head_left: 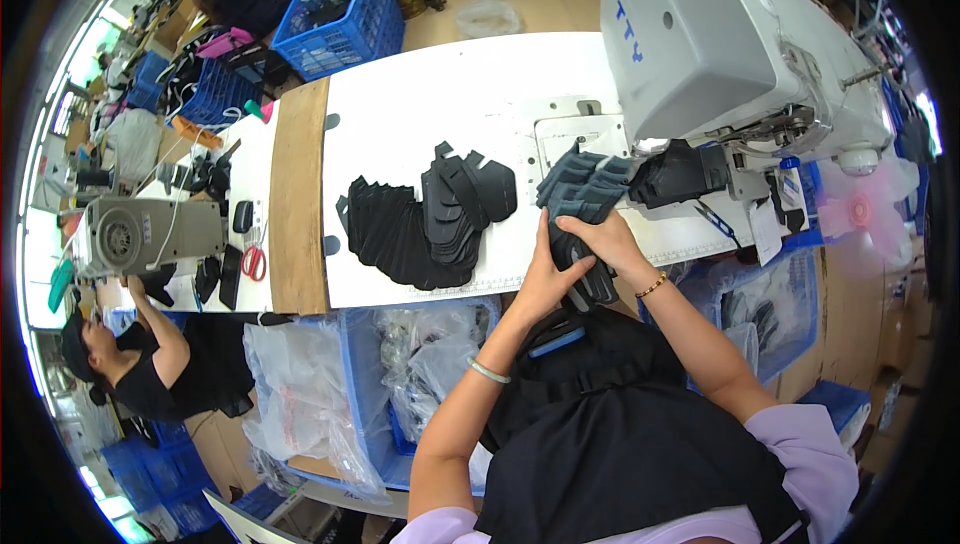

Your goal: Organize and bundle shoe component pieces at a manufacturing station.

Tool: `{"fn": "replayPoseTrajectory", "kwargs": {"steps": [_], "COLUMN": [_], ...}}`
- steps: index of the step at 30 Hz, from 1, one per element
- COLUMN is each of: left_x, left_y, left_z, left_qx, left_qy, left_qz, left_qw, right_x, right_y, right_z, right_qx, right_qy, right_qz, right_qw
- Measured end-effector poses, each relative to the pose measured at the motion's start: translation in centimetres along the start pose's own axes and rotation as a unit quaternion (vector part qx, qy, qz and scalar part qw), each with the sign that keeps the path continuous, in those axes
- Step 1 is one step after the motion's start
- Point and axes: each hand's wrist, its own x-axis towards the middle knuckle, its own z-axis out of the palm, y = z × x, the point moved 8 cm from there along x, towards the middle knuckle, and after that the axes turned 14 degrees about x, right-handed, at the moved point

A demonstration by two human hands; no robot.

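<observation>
Both of my hands hold a fanned stack of dark grey cut pieces [580, 194] at the front edge of the white sewing table [420, 114]. My left hand [545, 279] grips the stack's lower left side. My right hand [600, 239] presses on its lower right. The stack's top lies near the needle area of the grey sewing machine [720, 54]. A black piece [680, 174] sits under the machine's head. Left of my hands a spread pile of black cut pieces [420, 219] lies on the table.
Blue crates with clear plastic bags [420, 354] stand under the table's front edge. A wooden board [298, 204] joins a neighbouring table with a second machine [140, 234], red scissors [253, 262] and a seated person [150, 364]. A blue basket [345, 19] stands at the far side.
</observation>
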Motion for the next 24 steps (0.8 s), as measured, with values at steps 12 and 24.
{"fn": "replayPoseTrajectory", "kwargs": {"steps": [12, 24], "left_x": [1.6, 1.4], "left_y": [-7.2, -10.8], "left_z": [0.9, -0.6], "left_qx": [-0.418, -0.487], "left_qy": [-0.075, -0.075], "left_qz": [-0.267, -0.254], "left_qw": [0.865, 0.832], "right_x": [0.8, 1.6], "right_y": [2.8, 2.9], "right_z": [0.6, 0.4], "right_qx": [-0.139, 0.022], "right_qy": [-0.014, -0.18], "right_qz": [-0.009, -0.062], "right_qw": [0.99, 0.982]}}
